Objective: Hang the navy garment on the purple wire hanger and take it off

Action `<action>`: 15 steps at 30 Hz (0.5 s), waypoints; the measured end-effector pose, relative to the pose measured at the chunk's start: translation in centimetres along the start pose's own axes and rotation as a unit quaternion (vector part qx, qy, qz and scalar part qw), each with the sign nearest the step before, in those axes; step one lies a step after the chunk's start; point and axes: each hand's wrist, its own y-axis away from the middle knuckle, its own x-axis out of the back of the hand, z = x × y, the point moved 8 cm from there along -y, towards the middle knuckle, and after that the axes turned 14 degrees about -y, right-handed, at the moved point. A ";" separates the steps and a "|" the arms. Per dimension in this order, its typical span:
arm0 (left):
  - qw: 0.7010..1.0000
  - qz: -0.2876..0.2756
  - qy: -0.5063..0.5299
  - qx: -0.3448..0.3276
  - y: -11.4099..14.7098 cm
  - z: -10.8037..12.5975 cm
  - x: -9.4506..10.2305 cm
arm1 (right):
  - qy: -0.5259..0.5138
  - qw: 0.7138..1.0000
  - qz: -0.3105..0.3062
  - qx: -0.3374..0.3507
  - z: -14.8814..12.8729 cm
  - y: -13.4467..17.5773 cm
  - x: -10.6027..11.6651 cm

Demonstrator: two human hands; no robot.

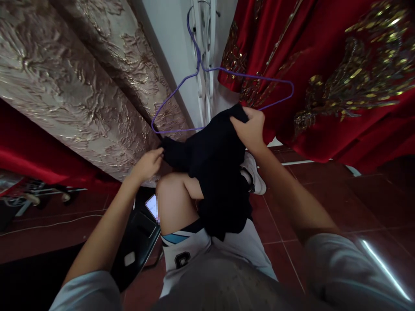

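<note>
Dark garment (214,172) near purple hanger (223,95)

Layout as I see it: garment (214,172) at centre, draped over my raised knee (171,194), hanger (223,93) just beyond it. Left hand (147,164) on its left edge, right hand (251,127) on its far right edge. Curtain (81,82) far left; embroidered robe (340,73) far right. Phone (151,206) on chair (136,246), left of knee.
</note>
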 end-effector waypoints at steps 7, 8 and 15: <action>0.936 0.315 0.154 0.019 -3.0 1.8 11.9 | 0.002 0.999 -0.010 -0.036 -0.6 0.5 0.7; 0.930 0.324 0.175 -0.003 -3.7 2.9 12.5 | -0.011 0.999 -0.026 -0.046 -0.4 1.0 0.1; 0.942 0.319 0.095 -0.046 -5.8 6.1 13.4 | 0.026 0.997 -0.005 0.070 -4.2 1.3 3.3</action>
